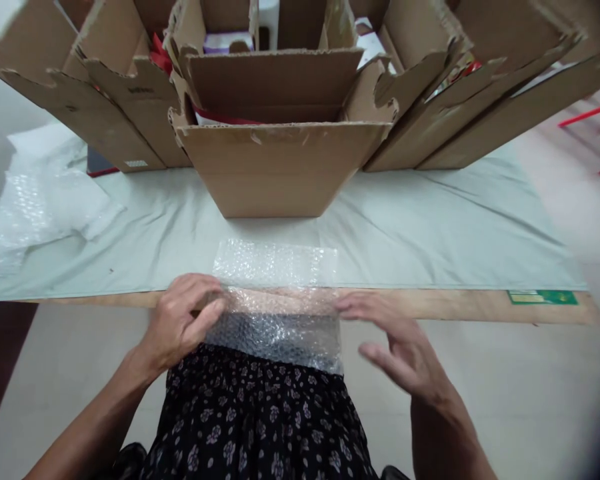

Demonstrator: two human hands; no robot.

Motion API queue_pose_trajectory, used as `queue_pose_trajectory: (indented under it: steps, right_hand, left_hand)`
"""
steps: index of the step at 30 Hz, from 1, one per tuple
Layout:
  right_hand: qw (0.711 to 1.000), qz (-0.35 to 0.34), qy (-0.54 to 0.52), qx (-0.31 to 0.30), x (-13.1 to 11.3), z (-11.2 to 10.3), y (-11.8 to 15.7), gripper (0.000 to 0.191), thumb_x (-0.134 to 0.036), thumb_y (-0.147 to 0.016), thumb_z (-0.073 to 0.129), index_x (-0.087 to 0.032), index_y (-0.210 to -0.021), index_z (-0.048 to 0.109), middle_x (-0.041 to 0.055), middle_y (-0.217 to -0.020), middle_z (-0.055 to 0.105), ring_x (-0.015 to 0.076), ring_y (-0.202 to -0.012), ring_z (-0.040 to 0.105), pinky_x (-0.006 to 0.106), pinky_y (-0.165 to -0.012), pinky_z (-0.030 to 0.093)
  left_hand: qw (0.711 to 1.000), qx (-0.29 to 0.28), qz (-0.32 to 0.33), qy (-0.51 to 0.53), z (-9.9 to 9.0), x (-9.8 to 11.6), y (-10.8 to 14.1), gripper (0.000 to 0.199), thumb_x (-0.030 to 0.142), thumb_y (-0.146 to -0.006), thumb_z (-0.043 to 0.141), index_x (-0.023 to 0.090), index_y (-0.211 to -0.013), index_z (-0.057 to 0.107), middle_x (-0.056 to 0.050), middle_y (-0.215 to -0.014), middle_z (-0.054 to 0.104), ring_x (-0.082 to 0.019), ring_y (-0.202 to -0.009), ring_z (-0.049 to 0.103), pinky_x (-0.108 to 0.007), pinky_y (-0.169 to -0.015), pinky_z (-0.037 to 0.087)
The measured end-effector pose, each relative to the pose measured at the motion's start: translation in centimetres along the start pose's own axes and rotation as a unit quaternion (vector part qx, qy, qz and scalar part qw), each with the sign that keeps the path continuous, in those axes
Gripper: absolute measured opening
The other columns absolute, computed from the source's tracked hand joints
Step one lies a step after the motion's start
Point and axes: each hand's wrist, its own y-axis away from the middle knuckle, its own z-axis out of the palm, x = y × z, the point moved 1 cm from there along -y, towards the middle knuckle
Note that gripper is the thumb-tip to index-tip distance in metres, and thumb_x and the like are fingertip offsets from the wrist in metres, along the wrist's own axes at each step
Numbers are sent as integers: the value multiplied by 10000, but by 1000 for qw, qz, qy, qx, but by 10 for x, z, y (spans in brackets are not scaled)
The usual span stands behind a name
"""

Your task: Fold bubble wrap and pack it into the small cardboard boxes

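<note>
A sheet of clear bubble wrap (pixel 280 323) lies over the table's front edge, its lower part hanging down against a dark floral garment. My left hand (pixel 187 317) pinches the sheet's left edge between thumb and fingers. At the right edge, my right hand (pixel 393 337) has thumb and fingers spread, its fingertips at or very near the wrap; whether they touch it I cannot tell. Behind the sheet stands an open cardboard box (pixel 285 170) with something red and white inside.
Several more open cardboard boxes (pixel 430 133) stand in a row at the back, holding packets. A pile of bubble wrap (pixel 40 200) lies at the left on the pale green cloth (pixel 455 227). A green label (pixel 543 297) is at the right front edge.
</note>
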Motion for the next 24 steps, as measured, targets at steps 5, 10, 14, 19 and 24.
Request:
queue_pose_trajectory:
  steps: [5, 10, 14, 19, 24]
  right_hand:
    - [960, 123, 230, 104, 38, 23, -28, 482, -538, -950, 669, -192, -1286, 667, 167, -1408, 674, 391, -1317, 606, 594, -1051, 493]
    - [964, 86, 205, 147, 36, 56, -39, 148, -338, -1001, 596, -209, -1022, 665, 122, -1321, 723, 320, -1277, 651, 499, -1019, 519]
    - [972, 45, 124, 197, 9, 44, -34, 36, -206, -999, 625, -236, -1016, 636, 15, -941, 762, 171, -842, 716, 302, -766, 552]
    - [947, 1, 177, 267, 21, 23, -67, 37, -218, -983, 663, -240, -955, 655, 7, -904, 765, 174, -810, 700, 311, -774, 540]
    - [951, 96, 223, 193, 67, 25, -102, 165, -302, -950, 622, -211, -1068, 694, 87, -978, 761, 274, -919, 675, 433, -854, 513]
  left_hand:
    - [974, 60, -74, -204, 26, -15, -21, 347, 375, -946, 628, 133, -1183, 705, -171, -1092, 725, -358, -1004, 648, -517, -884, 545]
    - [981, 59, -115, -145, 40, -17, -24, 353, 281, -927, 584, 159, -1241, 689, -99, -939, 717, -299, -906, 640, -481, -872, 540]
    - [990, 87, -107, -3, 31, -7, -19, 372, 230, -945, 568, 202, -1304, 657, -17, -876, 679, -185, -808, 647, -357, -849, 552]
    - [994, 90, -55, 6, 24, -3, -36, 287, 210, -993, 550, 210, -1234, 706, -20, -893, 695, -174, -859, 668, -327, -858, 541]
    - [989, 90, -45, -112, 42, -20, -57, 278, 191, -973, 531, 192, -1154, 743, -59, -875, 694, -231, -858, 646, -387, -847, 534]
